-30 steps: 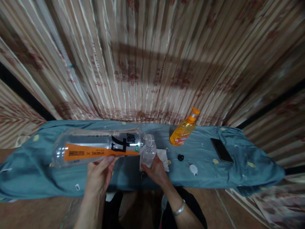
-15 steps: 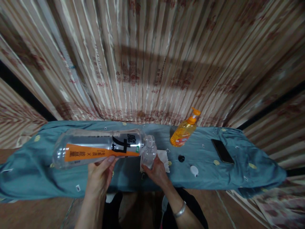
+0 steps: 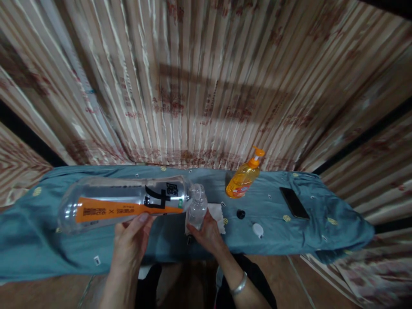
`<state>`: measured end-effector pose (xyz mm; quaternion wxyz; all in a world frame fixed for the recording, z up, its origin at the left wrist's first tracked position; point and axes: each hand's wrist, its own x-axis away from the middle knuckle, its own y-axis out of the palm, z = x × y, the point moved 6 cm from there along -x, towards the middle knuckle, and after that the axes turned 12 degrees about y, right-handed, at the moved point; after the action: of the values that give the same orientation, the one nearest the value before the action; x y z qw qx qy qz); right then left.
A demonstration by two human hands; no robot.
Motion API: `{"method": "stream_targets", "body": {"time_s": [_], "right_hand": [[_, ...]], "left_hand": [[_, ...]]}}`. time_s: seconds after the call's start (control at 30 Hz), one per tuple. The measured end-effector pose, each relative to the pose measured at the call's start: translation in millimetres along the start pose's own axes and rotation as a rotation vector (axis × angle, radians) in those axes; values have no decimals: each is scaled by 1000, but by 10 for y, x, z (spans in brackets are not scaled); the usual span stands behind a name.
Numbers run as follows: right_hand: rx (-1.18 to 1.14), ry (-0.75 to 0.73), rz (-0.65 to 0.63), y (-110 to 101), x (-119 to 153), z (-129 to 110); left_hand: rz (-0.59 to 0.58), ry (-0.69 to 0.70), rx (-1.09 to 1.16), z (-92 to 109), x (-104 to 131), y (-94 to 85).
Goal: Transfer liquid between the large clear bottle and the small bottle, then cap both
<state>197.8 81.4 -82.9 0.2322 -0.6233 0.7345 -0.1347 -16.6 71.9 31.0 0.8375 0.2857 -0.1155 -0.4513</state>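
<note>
My left hand (image 3: 137, 229) is closed around the underside of a large clear plastic bottle (image 3: 128, 199) with an orange and silver label. The bottle lies almost level, its neck pointing right. Its mouth meets the top of a small clear bottle (image 3: 197, 210), which stands roughly upright. Around the lower part of that small bottle, the fingers of my right hand (image 3: 207, 234) are wrapped. A folded white cloth or tissue (image 3: 216, 214) lies beneath and behind it. Whether liquid passes between the two mouths I cannot tell.
An orange pump bottle (image 3: 242, 180) stands to the right on the blue-green cloth (image 3: 174, 249). Nearer me lie a small black cap (image 3: 240, 213) and a round white lid (image 3: 258, 230). Farther right is a dark phone (image 3: 293, 202). A striped curtain (image 3: 193, 86) hangs behind.
The view has shifted slightly, so everything on the cloth appears a little farther left. Both hands keep their hold, and the two bottles stay mouth to mouth.
</note>
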Motion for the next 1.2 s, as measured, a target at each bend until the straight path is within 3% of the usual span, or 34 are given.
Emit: {"method": "stream_targets", "body": {"time_s": [0.37, 0.57, 0.97, 1.2], "right_hand": [[-8, -8, -2, -11, 0, 0], [-5, 10, -16, -3, -2, 5], [-24, -13, -4, -26, 4, -35], [-17, 8, -21, -19, 2, -22]], "left_hand": [[-69, 46, 6, -23, 11, 54], [-32, 26, 54, -34, 11, 22], [-99, 45, -16, -107, -17, -1], [-77, 57, 15, -65, -1, 38]]}}
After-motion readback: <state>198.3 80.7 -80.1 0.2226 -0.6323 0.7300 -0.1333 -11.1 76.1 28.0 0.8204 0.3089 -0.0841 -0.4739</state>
